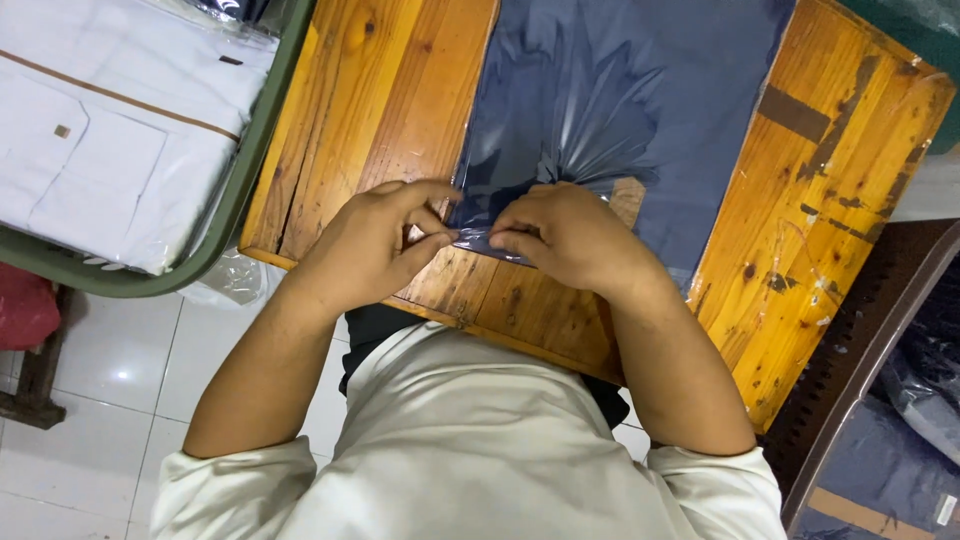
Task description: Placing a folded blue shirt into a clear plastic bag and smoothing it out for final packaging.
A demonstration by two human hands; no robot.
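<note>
A dark blue folded garment in a clear plastic bag (620,110) lies on a wooden table (820,230). My left hand (375,245) pinches the near edge of the bag with thumb and fingers. My right hand (565,235) grips the same edge right beside it, and the plastic bunches into wrinkles between the two hands. The hands almost touch at the bag's near left corner.
A green crate (225,215) at the left holds folded white garments in plastic (110,130). More bagged dark garments (900,440) sit in a dark crate at the lower right. White floor tiles (110,350) show below the table, with a red object (25,305) at the left edge.
</note>
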